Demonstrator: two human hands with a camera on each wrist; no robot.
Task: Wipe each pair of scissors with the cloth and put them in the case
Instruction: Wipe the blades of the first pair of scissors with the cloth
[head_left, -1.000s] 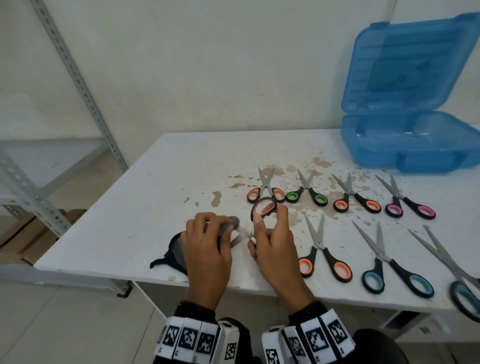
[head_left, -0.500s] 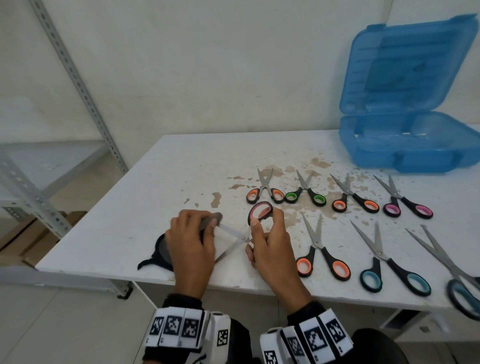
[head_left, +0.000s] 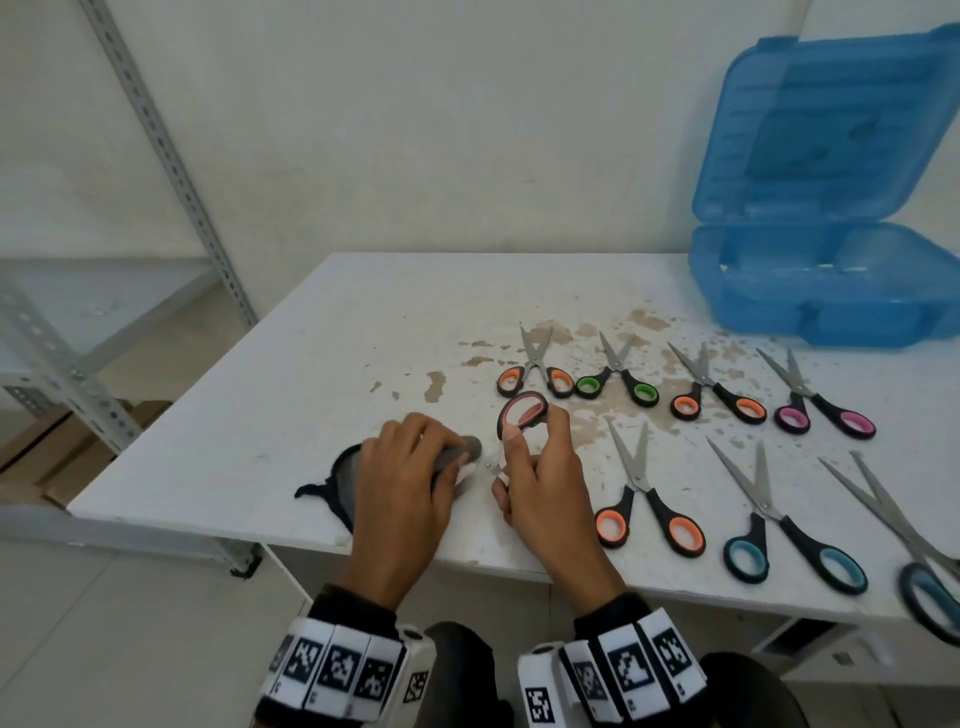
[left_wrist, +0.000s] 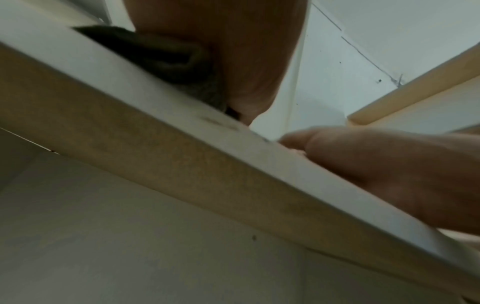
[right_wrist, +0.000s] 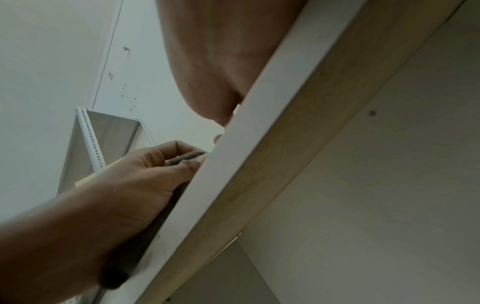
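Scissors with black handles lined in pink (head_left: 522, 411) are in the person's right hand (head_left: 545, 486), whose fingers curl around the handles and pinch them, so that one handle loop stands up above the white, stained table (head_left: 322, 374). The blades point left and go into the dark grey cloth (head_left: 457, 453), where they are hidden. The left hand (head_left: 402, 483) lies on this cloth with its fingers curled around the folded part, close beside the right hand near the front edge of the table. To the right, eight other pairs of scissors lie in two rows on the table, all with their blades apart. The translucent blue plastic case (head_left: 831, 291) stands open at the far right corner, well apart from both hands.
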